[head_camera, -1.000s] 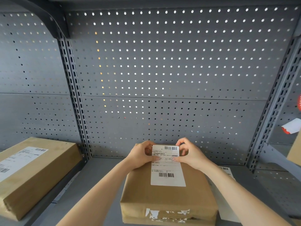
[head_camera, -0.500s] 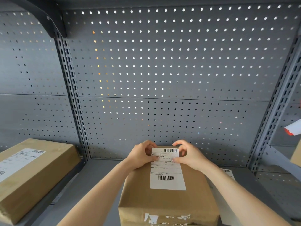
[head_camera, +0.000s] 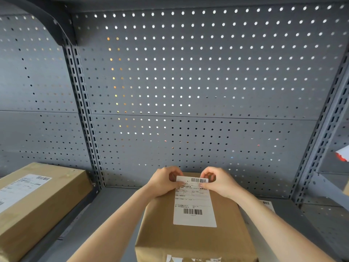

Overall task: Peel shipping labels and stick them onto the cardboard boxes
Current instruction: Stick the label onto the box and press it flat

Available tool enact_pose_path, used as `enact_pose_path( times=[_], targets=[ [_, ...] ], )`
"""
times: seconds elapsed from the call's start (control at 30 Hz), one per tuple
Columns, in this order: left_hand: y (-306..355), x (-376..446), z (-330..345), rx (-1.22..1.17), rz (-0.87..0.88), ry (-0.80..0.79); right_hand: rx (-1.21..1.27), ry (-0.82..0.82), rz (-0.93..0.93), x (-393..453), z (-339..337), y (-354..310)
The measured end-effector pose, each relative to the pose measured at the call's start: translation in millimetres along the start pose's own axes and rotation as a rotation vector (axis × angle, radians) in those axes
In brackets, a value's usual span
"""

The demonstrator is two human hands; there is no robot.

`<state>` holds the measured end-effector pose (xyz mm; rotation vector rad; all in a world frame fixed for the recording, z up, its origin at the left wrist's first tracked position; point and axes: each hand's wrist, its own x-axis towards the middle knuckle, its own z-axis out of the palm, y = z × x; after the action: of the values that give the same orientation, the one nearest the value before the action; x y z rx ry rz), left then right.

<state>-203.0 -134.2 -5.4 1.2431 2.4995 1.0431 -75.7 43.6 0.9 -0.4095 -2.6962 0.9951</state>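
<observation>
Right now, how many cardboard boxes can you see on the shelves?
2. One cardboard box sits in the middle under both hands, its label being pressed down. A second labelled box lies on the left shelf. A brown edge at far right may be another, mostly hidden.

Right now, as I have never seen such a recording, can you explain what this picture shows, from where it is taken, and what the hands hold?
No machine is here. A camera worn on a person's head looks forward and down at two bare hands. The left hand and the right hand pinch the far corners of a white shipping label, which lies on a brown cardboard box on a grey metal shelf. A second box, already labelled, stands at the left. Behind is a perforated grey back panel.
</observation>
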Motion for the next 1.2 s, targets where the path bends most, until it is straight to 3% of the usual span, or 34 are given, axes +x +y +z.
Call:
enact_pose_path(
  times=[0.73, 1.2],
  targets=[
    [-3.2, 8.0, 4.0, 0.031, -0.019, 0.037, -0.007, 0.0, -0.027, 9.8, 0.2, 4.5],
    [-7.2, 13.2, 9.8, 0.055, -0.005, 0.099, -0.013, 0.094, -0.03, 16.2, 8.0, 11.0]
  ],
)
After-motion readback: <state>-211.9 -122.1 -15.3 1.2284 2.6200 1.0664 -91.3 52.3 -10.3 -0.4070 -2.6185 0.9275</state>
